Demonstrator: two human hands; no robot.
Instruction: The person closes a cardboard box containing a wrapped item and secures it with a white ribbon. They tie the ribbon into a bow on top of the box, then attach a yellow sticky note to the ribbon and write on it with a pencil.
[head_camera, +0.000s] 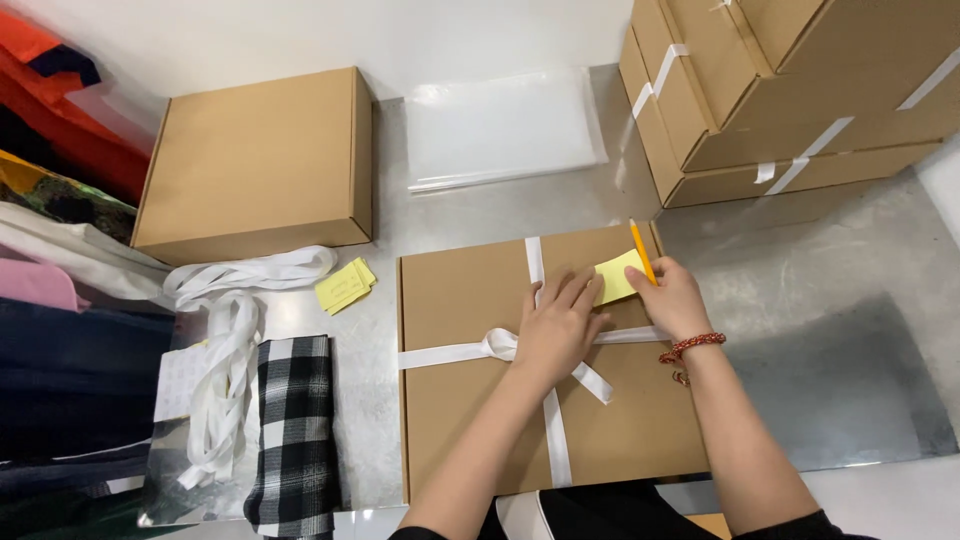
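It looked like a packing room for a small clothing business — flat cardboard boxes (790, 90) tied with white ribbon stood stacked at the desk's (830, 270) far right corner, clear bags (500, 130) lay at its far edge, and folded garments (60, 300) and loose ribbon (230, 340) crowded the left.

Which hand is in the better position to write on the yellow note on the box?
Probably the right hand: it holds the pencil over the yellow note. The left hand lies flat, pinning the note.
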